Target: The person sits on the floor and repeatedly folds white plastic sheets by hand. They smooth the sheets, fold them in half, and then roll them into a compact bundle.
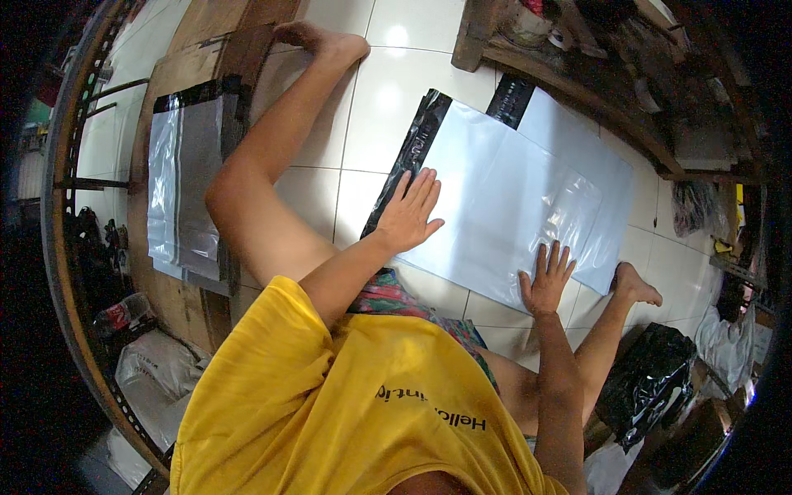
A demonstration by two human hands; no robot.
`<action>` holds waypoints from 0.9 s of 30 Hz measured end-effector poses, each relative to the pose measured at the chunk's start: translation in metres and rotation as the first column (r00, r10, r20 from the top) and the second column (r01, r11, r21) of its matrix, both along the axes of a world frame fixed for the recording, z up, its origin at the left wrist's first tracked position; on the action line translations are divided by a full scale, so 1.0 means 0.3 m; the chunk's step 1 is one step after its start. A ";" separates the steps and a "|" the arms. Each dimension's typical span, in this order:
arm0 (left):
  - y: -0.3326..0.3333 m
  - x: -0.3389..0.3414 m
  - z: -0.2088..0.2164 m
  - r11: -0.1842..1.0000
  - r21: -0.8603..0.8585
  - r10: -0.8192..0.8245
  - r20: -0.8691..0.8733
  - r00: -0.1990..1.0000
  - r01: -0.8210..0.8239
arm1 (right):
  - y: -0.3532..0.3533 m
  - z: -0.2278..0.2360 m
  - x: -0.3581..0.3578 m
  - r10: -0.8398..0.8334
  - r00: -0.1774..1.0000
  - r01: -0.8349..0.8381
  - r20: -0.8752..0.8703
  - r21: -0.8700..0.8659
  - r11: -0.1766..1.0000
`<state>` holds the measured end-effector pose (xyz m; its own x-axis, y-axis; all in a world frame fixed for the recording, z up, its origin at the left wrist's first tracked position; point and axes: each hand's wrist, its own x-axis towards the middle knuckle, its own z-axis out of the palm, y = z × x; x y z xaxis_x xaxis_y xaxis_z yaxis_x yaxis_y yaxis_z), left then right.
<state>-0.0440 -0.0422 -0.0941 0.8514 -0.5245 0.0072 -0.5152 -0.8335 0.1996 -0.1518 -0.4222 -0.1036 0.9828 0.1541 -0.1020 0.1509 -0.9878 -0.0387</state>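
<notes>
Overlapping pale plastic bags [487, 190] hide their insides
Left hand [408, 212] and right hand [546, 282] lie spread flat on them.

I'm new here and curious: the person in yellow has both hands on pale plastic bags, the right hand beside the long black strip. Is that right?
Not quite: the left hand is beside the long black strip; the head view shows the right hand well away from it. Both hands are on the pale plastic bags.
</notes>
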 end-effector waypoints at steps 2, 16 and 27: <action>0.005 -0.004 0.016 1.000 0.022 0.010 0.000 1.000 -0.010 | 0.002 0.002 0.000 0.000 1.000 0.000 -0.002 -0.001 1.000; 0.031 0.042 0.013 0.992 -0.058 0.101 -0.141 0.985 -0.110 | 0.057 0.014 0.105 -0.035 0.996 0.015 0.085 0.229 0.973; 0.044 0.032 -0.025 0.991 -0.105 0.054 -0.260 0.964 -0.084 | 0.761 0.013 0.777 0.776 0.617 -0.707 0.133 0.527 0.472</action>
<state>-0.0342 -0.0291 -0.1015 0.8668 -0.4726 -0.1593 -0.3762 -0.8292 0.4133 0.0815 -0.1940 -0.0997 0.4621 0.8777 0.1267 0.7779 -0.3326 -0.5332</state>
